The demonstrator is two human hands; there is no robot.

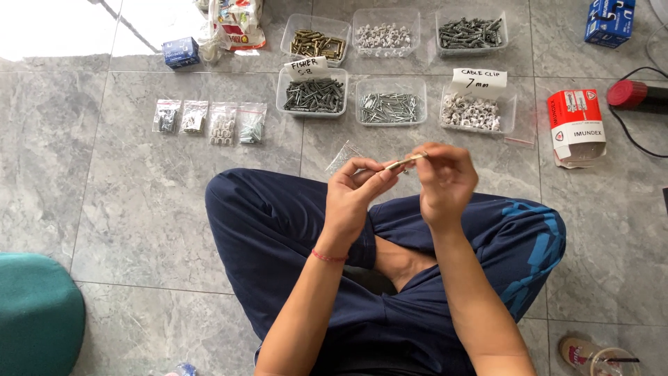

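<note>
A small metal fastener [403, 162], slim and pale brass in tone, is pinched at both ends between the fingertips of the left hand [353, 191] and the right hand [443, 177], tilted slightly upward toward the right above crossed legs. A small clear plastic bag [343, 156] shows just behind the left hand's fingers, its upper corner pointing toward the trays; whether the hand grips it cannot be told.
</note>
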